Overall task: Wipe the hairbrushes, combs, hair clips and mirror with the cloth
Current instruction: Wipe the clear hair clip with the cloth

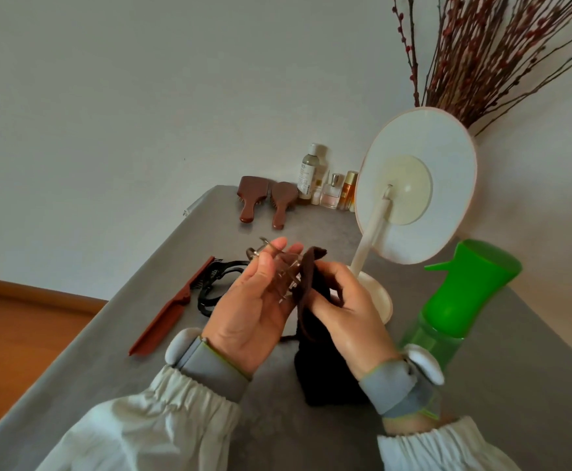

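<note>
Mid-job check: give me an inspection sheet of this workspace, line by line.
Surface: grey table, covered in cloth.
Job's things: clear hair clip in left hand; dark cloth in right hand; two wooden hairbrushes by the wall; red-brown comb; black hair clip; mirror on its stand, back facing camera.
Clutter: green spray bottle; bottles at the wall.
Grippers: both hands holding, fingers curled.
Cables: nothing seen.
Surroundings: pale wall, dried branches, wooden floor.
</note>
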`<state>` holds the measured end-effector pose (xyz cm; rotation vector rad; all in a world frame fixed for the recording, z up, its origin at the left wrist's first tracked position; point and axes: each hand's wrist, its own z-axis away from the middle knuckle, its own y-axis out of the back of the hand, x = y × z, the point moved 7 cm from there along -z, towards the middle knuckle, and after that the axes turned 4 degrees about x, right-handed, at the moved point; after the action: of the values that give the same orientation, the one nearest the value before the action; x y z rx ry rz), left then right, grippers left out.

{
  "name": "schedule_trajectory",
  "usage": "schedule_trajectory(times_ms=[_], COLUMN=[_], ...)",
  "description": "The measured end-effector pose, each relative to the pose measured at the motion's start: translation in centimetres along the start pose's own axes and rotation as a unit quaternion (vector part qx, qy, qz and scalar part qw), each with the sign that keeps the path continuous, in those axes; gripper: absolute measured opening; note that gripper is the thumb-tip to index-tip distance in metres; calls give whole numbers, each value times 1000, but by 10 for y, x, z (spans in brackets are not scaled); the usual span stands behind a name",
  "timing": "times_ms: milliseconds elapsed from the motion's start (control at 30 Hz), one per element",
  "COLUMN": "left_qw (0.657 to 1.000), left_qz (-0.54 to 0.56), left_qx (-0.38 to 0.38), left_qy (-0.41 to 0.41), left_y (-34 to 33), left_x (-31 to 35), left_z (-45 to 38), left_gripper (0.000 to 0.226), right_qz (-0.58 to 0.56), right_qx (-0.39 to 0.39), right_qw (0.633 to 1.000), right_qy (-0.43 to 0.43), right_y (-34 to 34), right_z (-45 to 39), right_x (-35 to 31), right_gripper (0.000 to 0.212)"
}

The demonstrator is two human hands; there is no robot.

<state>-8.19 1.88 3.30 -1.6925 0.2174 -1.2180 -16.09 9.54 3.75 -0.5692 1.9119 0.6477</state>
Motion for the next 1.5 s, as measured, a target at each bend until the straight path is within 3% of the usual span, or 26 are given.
schedule_trajectory(times_ms=[67,167,267,333,433,500,600,667,733,800,933,1067,1167,1200,1267,1367,1400,1434,1500], left_qw=[1000,997,992,991,989,990,992,995,996,996,988,975,972,974,985,990,974,947,860], left_qz=[18,74,117,118,120,112,89,58,34,30,82,119,129,115,54,-138,-221,-298,-438], left_qx=[2,22,28,39,49,52,54,62,72,78,103,138,133,124,75,4,16,34,55], left_qy=[6,21,36,46,64,71,68,55,42,45,83,124,147,150,144,19,-48,-119,-255], left_y=[1,7,10,12,15,19,20,20,21,22,28,29,26,24,14,2,3,2,-1], left_x=[-1,0,7,5,0,0,1,-1,-3,-3,3,-12,-19,-18,-12,4,10,16,23], left_z=[-1,-4,-6,-7,-8,-8,-9,-9,-9,-8,-10,-8,-7,-6,-1,3,5,5,11], left_gripper=[31,31,37,41,41,38,35,35,37,39,41,35,31,30,29,29,31,32,37], right_qz=[30,52,-115,-176,-26,81,115,214,347,380,266,174,9,-99,-282,-370,-387,-388,-316], right_qx=[8,81,159,146,52,12,-13,9,68,92,74,84,80,85,96,105,115,114,103], right_qw=[999,995,979,970,998,996,991,965,908,889,931,961,995,991,943,900,894,897,933], right_qy=[23,24,-56,-85,-18,22,65,153,227,239,239,199,62,-15,-145,-203,-194,-179,-137], right_y=[-3,5,24,24,4,2,10,13,8,5,6,18,23,22,20,26,28,28,27], right_z=[2,-3,-5,-1,-1,-3,-5,0,10,12,8,5,2,0,1,-1,-2,-3,-2], right_x=[2,7,14,16,8,10,5,-6,-16,-20,-21,-23,-13,-3,20,28,26,22,12], right_gripper=[25,14,23,25,10,21,23,23,24,28,21,31,20,17,19,20,34,41,26])
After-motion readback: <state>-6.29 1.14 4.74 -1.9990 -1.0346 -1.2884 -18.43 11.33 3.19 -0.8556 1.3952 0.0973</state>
